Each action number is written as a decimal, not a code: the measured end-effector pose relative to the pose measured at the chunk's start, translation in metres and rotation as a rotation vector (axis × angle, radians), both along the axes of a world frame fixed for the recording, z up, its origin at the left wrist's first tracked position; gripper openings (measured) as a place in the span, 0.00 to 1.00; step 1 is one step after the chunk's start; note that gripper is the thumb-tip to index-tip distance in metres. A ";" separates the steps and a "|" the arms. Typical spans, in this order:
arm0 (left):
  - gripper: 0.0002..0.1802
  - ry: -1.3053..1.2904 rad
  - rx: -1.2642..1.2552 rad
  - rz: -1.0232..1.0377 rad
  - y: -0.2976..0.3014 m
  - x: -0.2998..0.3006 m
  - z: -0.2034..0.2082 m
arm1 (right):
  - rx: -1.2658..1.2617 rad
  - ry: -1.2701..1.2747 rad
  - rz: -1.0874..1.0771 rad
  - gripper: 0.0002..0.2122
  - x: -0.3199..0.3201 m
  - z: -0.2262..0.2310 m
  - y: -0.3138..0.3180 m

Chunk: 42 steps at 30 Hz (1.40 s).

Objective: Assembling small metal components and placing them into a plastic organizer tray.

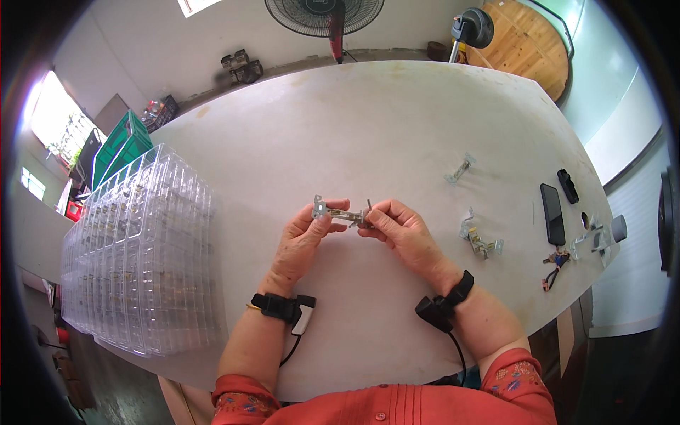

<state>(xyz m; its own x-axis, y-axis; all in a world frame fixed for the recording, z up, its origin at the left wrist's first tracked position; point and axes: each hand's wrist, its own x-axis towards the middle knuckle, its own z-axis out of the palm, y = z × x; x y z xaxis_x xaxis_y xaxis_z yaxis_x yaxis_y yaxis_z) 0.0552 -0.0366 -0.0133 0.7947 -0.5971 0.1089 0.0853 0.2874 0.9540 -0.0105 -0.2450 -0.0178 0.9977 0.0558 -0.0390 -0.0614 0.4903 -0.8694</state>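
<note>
Above the middle of the table, both my hands hold a small silvery metal fitting (343,214) with a flat plate at its left end and brassy parts along its middle. My left hand (304,237) grips the plate end between thumb and fingers. At the other end, my right hand (398,230) pinches the fitting with thumb and forefinger. A short thin metal piece sticks up beside the right fingertips; whether it belongs to the fitting I cannot tell. To the right lie loose similar fittings, one farther back (461,169) and others bunched nearer (482,242).
Stacked clear plastic trays (145,248) holding metal parts stand on the table's left side, with a green crate (122,147) behind. Along the right edge lie a black phone (552,214), keys (555,265), a small black object (567,186) and more fittings (591,237). A fan (322,14) stands beyond the table.
</note>
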 end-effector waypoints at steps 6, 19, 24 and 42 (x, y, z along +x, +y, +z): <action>0.14 0.069 -0.035 0.078 0.002 0.000 0.000 | -0.298 -0.131 -0.056 0.08 -0.001 -0.002 0.002; 0.10 0.028 0.287 0.055 0.000 -0.003 0.006 | -0.364 -0.008 0.097 0.08 -0.011 0.017 0.010; 0.10 0.005 0.292 0.070 0.001 -0.003 0.004 | -0.366 0.009 0.087 0.09 -0.012 0.021 0.010; 0.09 -0.207 0.451 0.047 -0.002 -0.006 0.001 | -0.358 -0.019 0.073 0.08 -0.011 0.017 0.015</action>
